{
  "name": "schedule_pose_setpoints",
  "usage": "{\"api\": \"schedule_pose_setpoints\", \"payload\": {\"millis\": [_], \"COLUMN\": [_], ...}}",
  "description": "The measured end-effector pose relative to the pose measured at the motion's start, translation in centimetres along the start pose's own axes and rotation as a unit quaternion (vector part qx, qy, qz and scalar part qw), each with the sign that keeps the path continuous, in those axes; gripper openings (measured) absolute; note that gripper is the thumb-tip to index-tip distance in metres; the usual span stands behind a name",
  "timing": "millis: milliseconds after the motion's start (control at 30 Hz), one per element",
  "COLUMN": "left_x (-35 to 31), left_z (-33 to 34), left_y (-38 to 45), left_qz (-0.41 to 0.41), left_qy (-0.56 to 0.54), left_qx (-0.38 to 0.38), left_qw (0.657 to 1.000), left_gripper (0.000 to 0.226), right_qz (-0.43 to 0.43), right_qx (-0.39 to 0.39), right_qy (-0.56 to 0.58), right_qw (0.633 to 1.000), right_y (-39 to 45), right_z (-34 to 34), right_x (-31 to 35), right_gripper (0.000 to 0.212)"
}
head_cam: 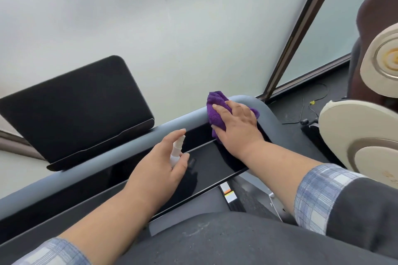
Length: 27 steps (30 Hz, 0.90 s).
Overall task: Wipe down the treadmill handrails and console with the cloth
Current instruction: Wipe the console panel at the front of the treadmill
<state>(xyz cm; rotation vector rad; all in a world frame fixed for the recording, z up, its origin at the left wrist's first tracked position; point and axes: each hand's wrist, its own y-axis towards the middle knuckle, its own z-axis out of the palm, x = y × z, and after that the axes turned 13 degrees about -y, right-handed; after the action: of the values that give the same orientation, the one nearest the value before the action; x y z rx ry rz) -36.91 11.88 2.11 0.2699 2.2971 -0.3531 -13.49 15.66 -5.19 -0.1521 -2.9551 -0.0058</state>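
A purple cloth [215,107] lies bunched on the grey handrail [120,148] near its right bend. My right hand [235,127] presses on the cloth with its fingers spread flat over it. My left hand [160,164] grips a small white spray bottle [177,151], nozzle up, above the glossy black console panel [206,161]. The dark console screen [75,107] stands tilted behind the rail at the left.
Frosted glass wall with a dark frame [301,28] rises behind the treadmill. A brown and cream massage chair [366,131] stands close at the right. Cables [303,109] lie on the dark floor beside it.
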Motion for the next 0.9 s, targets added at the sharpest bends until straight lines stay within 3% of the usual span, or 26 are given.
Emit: {"api": "schedule_pose_setpoints", "payload": {"millis": [100, 267, 600, 900], "left_x": [-1.5, -3.9, -6.0, -5.9], "left_z": [0.9, 2.2, 4.9, 6.5], "left_y": [1.3, 5.1, 13.5, 14.2], "left_qz": [-0.012, 0.011, 0.062, 0.071], "left_qy": [0.017, 0.081, 0.220, 0.236], "left_qx": [0.004, 0.024, 0.083, 0.080], "left_qw": [1.000, 0.996, 0.970, 0.966], "left_gripper": [0.049, 0.049, 0.046, 0.039], "right_qz": [0.040, 0.065, -0.015, -0.067], "right_qx": [-0.034, -0.089, -0.012, -0.004], "right_qy": [0.135, 0.326, 0.260, 0.247], "right_qw": [0.989, 0.939, 0.965, 0.967], "right_y": [-1.6, -7.7, -11.8, -13.2], "right_z": [-0.3, -1.0, 0.4, 0.7], "right_x": [-0.8, -1.7, -3.1, -3.7], "right_gripper": [0.053, 0.051, 0.049, 0.054]}}
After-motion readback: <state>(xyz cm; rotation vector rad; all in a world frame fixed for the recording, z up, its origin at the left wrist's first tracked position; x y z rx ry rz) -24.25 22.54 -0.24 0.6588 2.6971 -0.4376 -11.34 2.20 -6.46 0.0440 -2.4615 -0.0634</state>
